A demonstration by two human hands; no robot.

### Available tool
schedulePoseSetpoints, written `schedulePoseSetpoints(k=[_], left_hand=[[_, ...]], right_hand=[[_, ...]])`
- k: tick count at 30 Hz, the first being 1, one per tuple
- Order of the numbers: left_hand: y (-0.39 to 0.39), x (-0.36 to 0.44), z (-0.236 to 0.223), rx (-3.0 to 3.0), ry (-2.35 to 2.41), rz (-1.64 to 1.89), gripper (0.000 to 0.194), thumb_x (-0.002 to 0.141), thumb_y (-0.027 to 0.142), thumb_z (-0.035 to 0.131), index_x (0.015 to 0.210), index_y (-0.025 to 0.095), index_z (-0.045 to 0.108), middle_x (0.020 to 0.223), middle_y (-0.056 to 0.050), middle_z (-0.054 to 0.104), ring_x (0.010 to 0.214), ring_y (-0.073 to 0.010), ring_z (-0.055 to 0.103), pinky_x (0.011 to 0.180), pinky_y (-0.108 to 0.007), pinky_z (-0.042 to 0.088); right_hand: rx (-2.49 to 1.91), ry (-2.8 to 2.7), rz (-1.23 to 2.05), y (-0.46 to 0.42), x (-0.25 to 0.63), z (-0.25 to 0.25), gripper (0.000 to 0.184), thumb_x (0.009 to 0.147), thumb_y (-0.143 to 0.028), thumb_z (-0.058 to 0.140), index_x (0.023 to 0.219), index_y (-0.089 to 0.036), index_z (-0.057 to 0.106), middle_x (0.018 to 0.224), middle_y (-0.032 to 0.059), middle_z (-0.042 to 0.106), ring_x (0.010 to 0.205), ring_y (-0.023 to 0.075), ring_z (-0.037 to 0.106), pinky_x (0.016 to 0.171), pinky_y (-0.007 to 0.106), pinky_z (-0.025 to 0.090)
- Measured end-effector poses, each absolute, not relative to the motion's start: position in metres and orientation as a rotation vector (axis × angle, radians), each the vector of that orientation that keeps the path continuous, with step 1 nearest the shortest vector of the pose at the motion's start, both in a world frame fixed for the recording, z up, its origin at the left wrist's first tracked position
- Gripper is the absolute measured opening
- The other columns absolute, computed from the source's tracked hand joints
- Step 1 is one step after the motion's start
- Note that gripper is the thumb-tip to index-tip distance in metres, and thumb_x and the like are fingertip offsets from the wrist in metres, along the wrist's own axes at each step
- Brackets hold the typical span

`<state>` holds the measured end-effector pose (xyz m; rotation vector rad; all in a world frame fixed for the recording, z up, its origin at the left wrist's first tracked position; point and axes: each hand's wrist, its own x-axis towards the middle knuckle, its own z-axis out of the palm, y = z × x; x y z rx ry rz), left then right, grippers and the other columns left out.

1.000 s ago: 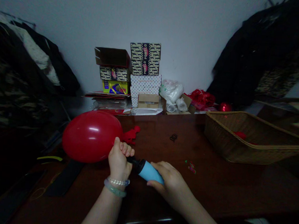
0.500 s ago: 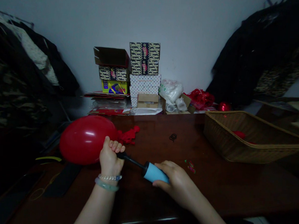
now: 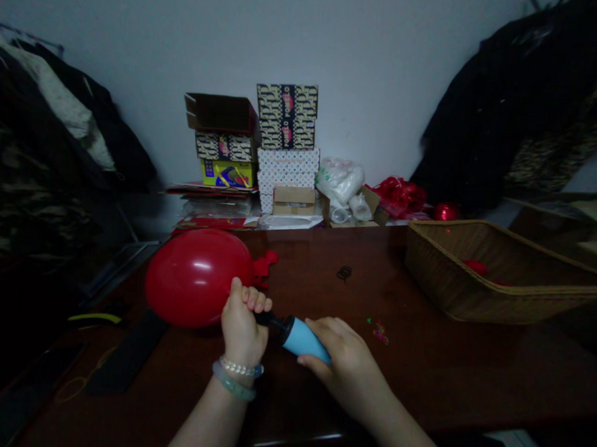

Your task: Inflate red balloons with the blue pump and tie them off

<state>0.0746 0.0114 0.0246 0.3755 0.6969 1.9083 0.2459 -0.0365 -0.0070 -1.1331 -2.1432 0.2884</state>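
A red balloon (image 3: 195, 286), inflated, lies over the left part of the dark wooden table (image 3: 421, 370). My left hand (image 3: 243, 324) is closed in a fist round the balloon's neck and the black nozzle end of a hand pump. My right hand (image 3: 344, 359) is wrapped round the light blue barrel of the pump (image 3: 300, 337), which points left toward the balloon. Two bracelets sit on my left wrist. A heap of uninflated red balloons (image 3: 265, 265) lies just behind the inflated one.
A wicker basket (image 3: 455, 285) with something red inside stands at the right. Stacked patterned boxes (image 3: 262, 148), a plastic bag (image 3: 341, 179) and red ribbon (image 3: 400, 195) line the wall. A black hair tie (image 3: 344, 273) and small coloured bits (image 3: 380, 331) lie mid-table. Dark clothes hang on both sides.
The pump was drawn out, showing its thin black rod, and is now pushed back in. My left hand and the balloon shifted left, then back right.
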Motion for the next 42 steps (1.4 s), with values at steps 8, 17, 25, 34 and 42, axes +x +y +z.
schedulePoseSetpoints(k=[8,17,25,34,42], left_hand=[[0.012,0.076,0.028,0.411,0.752,1.912,0.047,0.087,0.041,0.06,0.055,0.019,0.034,0.045,0.007,0.028,0.038,-0.006,0.024,0.039,-0.021,0.026],[0.027,0.03,0.03,0.3,0.699,1.946,0.041,0.093,0.028,0.051,0.057,0.019,0.033,0.044,0.008,0.028,0.036,-0.0052,0.025,0.038,-0.019,0.027],[0.028,0.022,0.032,0.28,0.683,1.953,0.038,0.094,0.024,0.048,0.059,0.019,0.034,0.045,0.009,0.029,0.036,-0.0049,0.027,0.039,-0.02,0.028],[0.023,0.036,0.031,0.308,0.662,1.958,0.04,0.092,0.029,0.052,0.059,0.019,0.033,0.046,0.008,0.029,0.038,-0.0052,0.026,0.04,-0.02,0.028],[0.01,0.068,0.034,0.423,0.678,1.931,0.045,0.086,0.04,0.062,0.057,0.019,0.034,0.047,0.008,0.028,0.039,-0.0057,0.026,0.041,-0.021,0.029]], right_hand=[[-1.107,-2.167,0.345,-0.036,0.242,-0.015,0.052,0.076,-0.032,0.077,0.12,-0.012,0.06,0.104,0.0128,0.067,0.092,0.0275,0.062,0.084,0.043,0.053],[-1.17,-2.247,0.488,-0.034,0.25,-0.002,0.049,0.079,-0.036,0.075,0.122,-0.017,0.061,0.107,0.0111,0.067,0.096,0.0267,0.062,0.088,0.041,0.05],[-1.213,-2.236,0.536,-0.035,0.259,0.012,0.044,0.079,-0.033,0.075,0.119,-0.02,0.064,0.105,0.0086,0.068,0.095,0.025,0.062,0.087,0.038,0.05],[-1.163,-2.206,0.334,-0.036,0.249,0.0,0.051,0.077,-0.026,0.077,0.122,-0.012,0.06,0.108,0.0127,0.066,0.096,0.0271,0.061,0.088,0.044,0.051],[-1.082,-2.09,0.274,-0.039,0.238,-0.009,0.049,0.079,-0.025,0.075,0.123,-0.015,0.058,0.109,0.0136,0.066,0.096,0.0272,0.061,0.086,0.045,0.053]])
